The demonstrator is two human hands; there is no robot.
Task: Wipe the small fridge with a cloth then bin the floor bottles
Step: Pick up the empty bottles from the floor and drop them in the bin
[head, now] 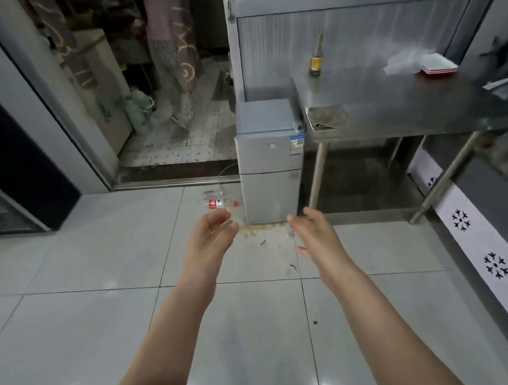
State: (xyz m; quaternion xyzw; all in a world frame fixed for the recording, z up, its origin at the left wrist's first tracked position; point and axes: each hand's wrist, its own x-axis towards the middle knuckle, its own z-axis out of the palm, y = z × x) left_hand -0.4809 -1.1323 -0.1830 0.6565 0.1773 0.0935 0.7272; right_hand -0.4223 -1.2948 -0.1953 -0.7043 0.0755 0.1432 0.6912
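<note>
Head view: I see the fridge beside a steel table bearing the cloth; bottles lie left of the fridge. My left hand and right hand reach toward it, fingers apart, empty.

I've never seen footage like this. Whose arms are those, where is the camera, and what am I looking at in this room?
There is no machine here: a person wears a camera on the head, so the single picture looks forward and down along their bare arms. The left hand and right hand are both open and hold nothing. Ahead stands a small grey fridge beside a steel table. A folded cloth lies on the table's near corner, with a glass bottle and a red-edged stack farther back. On the tiled floor, left of the fridge, lies a plastic bottle with a red label.
</note>
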